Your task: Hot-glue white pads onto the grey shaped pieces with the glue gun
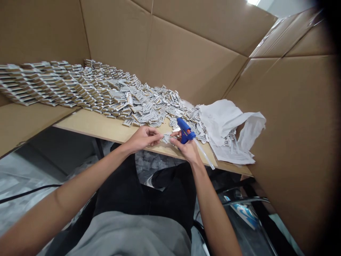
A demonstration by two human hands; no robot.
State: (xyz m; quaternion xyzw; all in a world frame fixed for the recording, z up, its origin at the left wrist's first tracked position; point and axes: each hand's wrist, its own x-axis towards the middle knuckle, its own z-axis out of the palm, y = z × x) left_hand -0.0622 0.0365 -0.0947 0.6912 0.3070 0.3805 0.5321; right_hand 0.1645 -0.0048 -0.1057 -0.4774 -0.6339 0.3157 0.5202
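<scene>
My right hand [187, 147] is wrapped round a blue glue gun [184, 128], its nozzle end pointing away and to the left. A clear glue stick [204, 154] pokes out of the back of the gun. Between my two hands is a small grey cut-out piece [167, 138], just above the table's front edge. My left hand [146, 138] pinches the piece's left end with thumb and fingertips. The right thumb and a finger reach its other end, and whether they grip it is hard to tell. Beyond the hands lie many similar grey cut-out pieces [146, 106] in a loose heap.
Stacked pieces with brown edges [53, 83] fill the left back of the wooden table [87, 122]. At right lies a torn white bag [222, 117] with pieces inside. Tall cardboard walls [191, 60] close in the back and sides. A black cable [32, 192] hangs at lower left.
</scene>
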